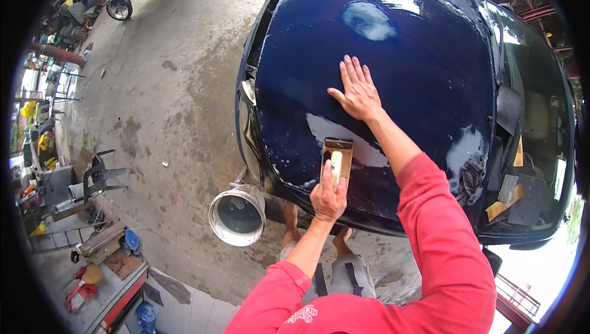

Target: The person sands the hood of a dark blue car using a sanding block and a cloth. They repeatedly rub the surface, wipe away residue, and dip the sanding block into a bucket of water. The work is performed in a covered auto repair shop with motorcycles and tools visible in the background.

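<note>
My left hand (329, 197) grips the pale handle of a brown rectangular sanding block (346, 157), which lies on the dark blue car hood (295, 82) near its edge closest to me. A whitish, scuffed patch (322, 127) shows on the paint beside the block. Farther up the hood, my right hand (358, 95) rests flat with its fingers stretched out and holds nothing. Another pale patch (369, 19) lies beyond that hand. The underside of the block is hidden.
Below the hood's left corner stands a white bucket (215, 217) with greyish liquid. Dark sheets (525, 202) and a crumpled dark cloth (472, 177) lie by the windshield. A black chair (98, 177) and a cluttered bench (117, 291) are at left; a motorcycle (120, 5) stands far left.
</note>
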